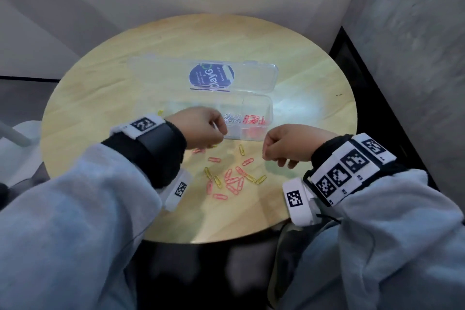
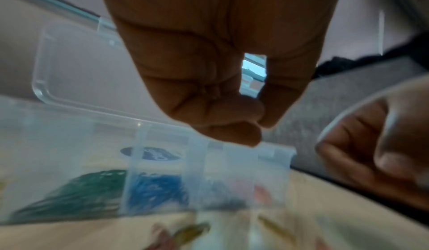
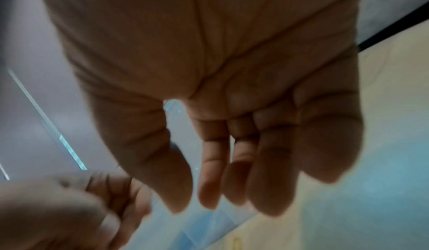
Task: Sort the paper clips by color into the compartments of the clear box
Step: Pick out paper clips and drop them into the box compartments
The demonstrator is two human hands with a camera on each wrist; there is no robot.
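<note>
The clear box (image 1: 270, 108) lies open on the round wooden table (image 1: 176, 53), its lid (image 1: 251, 75) folded back. Its right compartments hold silver clips (image 1: 231, 118) and pink clips (image 1: 254, 119); the left wrist view shows green clips (image 2: 76, 195) and blue clips (image 2: 157, 188) too. Loose pink and yellow clips (image 1: 234, 181) are scattered in front of the box. My left hand (image 1: 219, 133) hovers at the box's front wall, thumb and fingers pinched together (image 2: 260, 123); no clip shows between them. My right hand (image 1: 270, 156) hangs beside it, its fingers (image 3: 209, 180) relaxed and holding nothing.
A label (image 1: 211, 75) is stuck on the lid. Grey walls close in behind and to the right of the table, with a dark strip (image 1: 377, 88) along the right. The table's near edge (image 1: 214, 240) is just above my lap.
</note>
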